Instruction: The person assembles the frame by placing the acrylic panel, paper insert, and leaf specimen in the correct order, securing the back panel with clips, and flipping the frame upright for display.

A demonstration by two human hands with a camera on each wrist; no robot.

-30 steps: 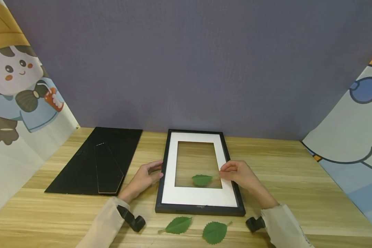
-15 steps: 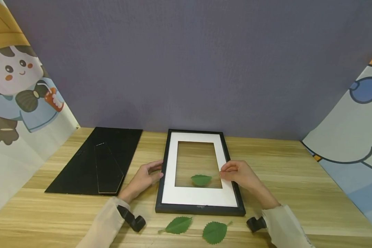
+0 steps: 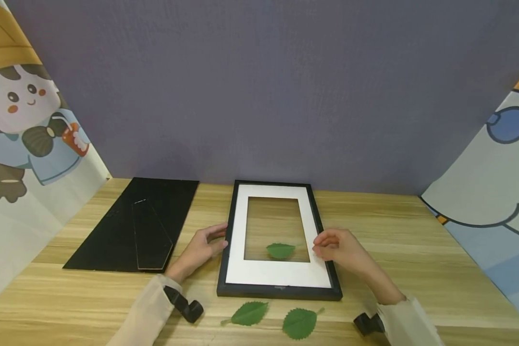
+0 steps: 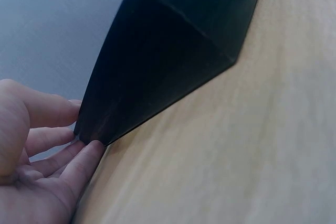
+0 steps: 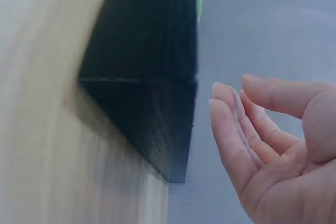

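Note:
A black picture frame (image 3: 279, 291) with a white mat lies on the wooden table. One green leaf (image 3: 280, 250) lies inside the mat's window, near its lower edge. My left hand (image 3: 201, 247) holds the frame's left side, thumb and fingertips at the black rail; in the left wrist view its fingers (image 4: 86, 158) touch the frame's edge. Over the frame's right rail hovers my right hand (image 3: 339, 247), fingers loosely bent. The right wrist view shows that hand apart from the frame (image 5: 152, 51), with nothing between thumb and fingers.
Two more leaves lie before the frame, a left leaf (image 3: 250, 314) and a right leaf (image 3: 300, 323). To the left is a black backing board (image 3: 121, 221) with a stand outline. A grey-purple panel (image 3: 268, 96) rises behind the table (image 3: 393, 240).
My right hand has drawn back to the right, away from the mat window and the leaf. The leaf has shifted very slightly left. My left hand stays at the frame.

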